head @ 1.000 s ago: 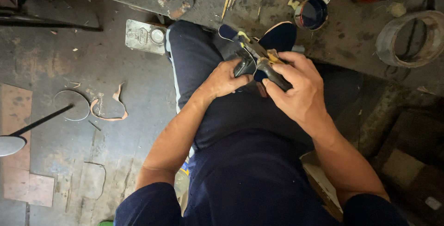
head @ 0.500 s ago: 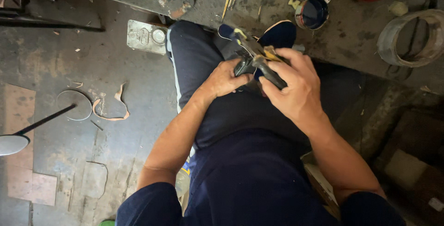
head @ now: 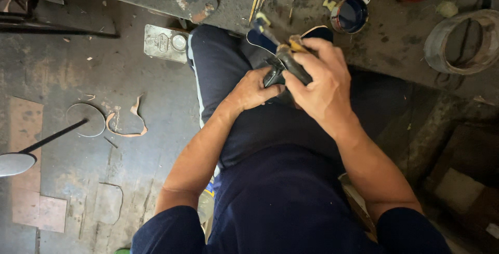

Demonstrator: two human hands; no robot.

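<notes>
Over the lap, left hand (head: 253,90) and right hand (head: 318,82) both clench a dark, glossy shoe piece (head: 279,69).

There is one view only, from the camera on my head, looking almost straight down my chest onto my lap. My left hand (head: 253,90) and right hand (head: 320,85) sit close below the lens, just above the picture's middle. Beyond my fingertips the top edge takes in a blue paint tin (head: 349,15); left of my left hand lies the concrete floor (head: 78,67).
</notes>
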